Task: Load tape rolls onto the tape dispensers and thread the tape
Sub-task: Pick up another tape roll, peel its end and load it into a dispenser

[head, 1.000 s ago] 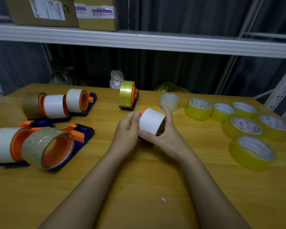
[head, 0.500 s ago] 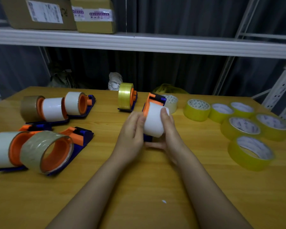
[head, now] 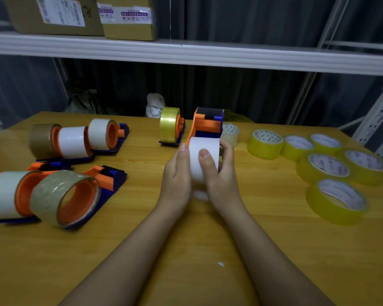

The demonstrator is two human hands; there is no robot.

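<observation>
Both hands, left hand (head: 177, 173) and right hand (head: 219, 173), clasp my white roll (head: 202, 155) on its dispenser (head: 208, 124); loading looks done, next find the tape's end and thread forward.

Both forearms are showing bare from elbow to wrist, with no sleeve reaching into view. The left hand (head: 177, 173) and right hand (head: 219, 173) are wearing nothing: the nails are showing short and unpainted.
</observation>
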